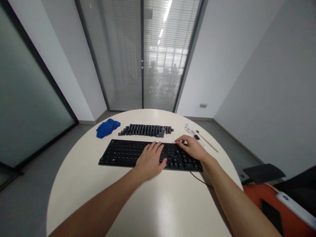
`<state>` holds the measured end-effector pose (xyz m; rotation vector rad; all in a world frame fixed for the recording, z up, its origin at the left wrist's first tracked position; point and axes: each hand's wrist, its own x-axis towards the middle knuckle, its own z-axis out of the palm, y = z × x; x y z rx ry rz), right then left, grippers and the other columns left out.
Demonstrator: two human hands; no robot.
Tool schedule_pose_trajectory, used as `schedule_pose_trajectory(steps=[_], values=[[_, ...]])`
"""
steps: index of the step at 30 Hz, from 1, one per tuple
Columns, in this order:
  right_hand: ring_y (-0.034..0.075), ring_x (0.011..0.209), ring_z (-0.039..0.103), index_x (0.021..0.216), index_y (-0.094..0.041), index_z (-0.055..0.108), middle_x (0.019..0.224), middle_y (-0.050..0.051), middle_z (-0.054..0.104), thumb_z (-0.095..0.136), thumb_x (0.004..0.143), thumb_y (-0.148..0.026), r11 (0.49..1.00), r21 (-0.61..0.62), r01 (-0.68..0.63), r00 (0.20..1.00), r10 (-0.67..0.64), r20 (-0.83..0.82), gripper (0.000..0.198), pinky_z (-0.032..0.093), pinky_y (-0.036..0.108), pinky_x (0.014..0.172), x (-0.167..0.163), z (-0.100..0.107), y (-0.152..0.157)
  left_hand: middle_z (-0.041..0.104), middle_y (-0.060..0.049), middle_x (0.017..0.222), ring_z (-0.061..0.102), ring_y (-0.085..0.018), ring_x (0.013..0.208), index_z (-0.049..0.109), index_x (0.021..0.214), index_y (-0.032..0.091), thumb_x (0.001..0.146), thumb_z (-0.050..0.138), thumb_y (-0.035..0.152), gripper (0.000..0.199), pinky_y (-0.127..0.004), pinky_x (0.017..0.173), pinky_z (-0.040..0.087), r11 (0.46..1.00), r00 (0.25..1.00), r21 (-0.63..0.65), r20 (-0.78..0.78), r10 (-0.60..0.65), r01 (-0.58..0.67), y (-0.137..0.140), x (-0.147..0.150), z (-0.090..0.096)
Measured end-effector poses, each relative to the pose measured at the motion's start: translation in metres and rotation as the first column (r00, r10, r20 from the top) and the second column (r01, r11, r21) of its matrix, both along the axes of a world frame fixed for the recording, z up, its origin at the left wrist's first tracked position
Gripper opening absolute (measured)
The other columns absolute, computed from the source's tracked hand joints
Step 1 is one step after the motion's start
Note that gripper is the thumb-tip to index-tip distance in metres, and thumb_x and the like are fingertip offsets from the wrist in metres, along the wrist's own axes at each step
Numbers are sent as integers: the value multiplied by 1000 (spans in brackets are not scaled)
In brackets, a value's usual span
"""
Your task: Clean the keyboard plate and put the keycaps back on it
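Note:
A black keyboard (123,153) lies across the round table. Its left part is stripped of keycaps, while keys still sit on its right part. My left hand (151,161) rests flat on the middle of the keyboard, fingers stretched out. Over the keyboard's upper right edge, my right hand (191,146) is closed in a pinch; what its fingertips hold, if anything, is too small to make out. Just beyond the keyboard, loose black keycaps (145,130) are laid out in rows. A cable (201,180) runs from the keyboard's near edge under my right forearm.
A crumpled blue cloth (107,127) lies at the table's far left. Far right are a brush with a pale slim handle (208,142), a small black piece (196,137) and some white, partly clear items (189,129). An orange chair seat (256,197) with a white object stands at right.

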<state>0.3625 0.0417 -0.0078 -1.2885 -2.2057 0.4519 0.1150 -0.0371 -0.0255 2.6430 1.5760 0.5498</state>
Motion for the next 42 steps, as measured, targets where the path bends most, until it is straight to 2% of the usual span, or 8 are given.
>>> schedule_pose_trajectory(steps=[4,8,11,15,26,35,39,42], values=[[22,88,68,114,-19,71,104,9,74,57,94,-38,994,-36,106,994,-106,8,30,52,34,82,0,-9,9,40,-10,158,32,-30,147,41,149,13,98,43,43,59,-48,121,26,1000,1000,4,5,-4,4,1,0,-1],[20,87,70,111,-20,71,98,7,76,57,94,-36,978,-81,193,980,-188,66,28,51,31,83,-5,-9,17,39,-11,159,31,-30,148,41,149,13,98,44,44,59,-49,121,26,1000,1000,-6,5,-8,8,2,0,-1],[19,86,70,113,-23,70,103,4,77,58,92,-35,956,-67,286,942,-267,203,27,51,28,80,-16,-8,24,39,-12,159,31,-30,148,41,149,13,98,44,44,59,-49,121,26,1000,1000,-17,5,-6,6,2,0,-1],[23,92,70,124,-22,65,103,6,77,61,89,-33,939,-25,342,907,-323,268,37,50,31,80,-30,-7,37,39,-11,159,31,-30,148,41,149,13,98,43,44,59,-49,122,26,1000,1000,-13,10,-4,4,2,-1,-2],[24,99,67,132,-27,62,112,8,73,60,88,-30,946,43,322,856,-311,413,45,49,32,84,-45,-5,54,40,-11,158,32,-30,148,42,148,12,98,43,44,59,-48,121,26,1000,1000,-6,11,-7,7,2,0,-1],[25,99,68,110,-24,71,108,9,75,61,88,-29,923,51,381,831,-366,420,25,49,32,83,-47,-1,47,40,-11,158,32,-30,148,42,149,12,98,44,43,60,-47,121,26,1000,1000,-8,3,-2,2,2,0,0],[26,100,69,100,-22,74,104,10,76,64,87,-31,925,7,380,850,-352,392,19,49,31,82,-40,3,41,40,-11,158,32,-30,147,42,149,12,98,44,44,60,-48,121,26,1000,1000,-17,4,0,0,1,0,0],[24,96,70,101,-22,74,104,9,77,63,88,-33,936,-27,352,882,-322,344,20,50,30,80,-35,5,33,40,-12,158,32,-30,147,42,148,12,98,44,43,59,-49,121,26,1000,1000,-12,7,-1,1,1,0,0]])
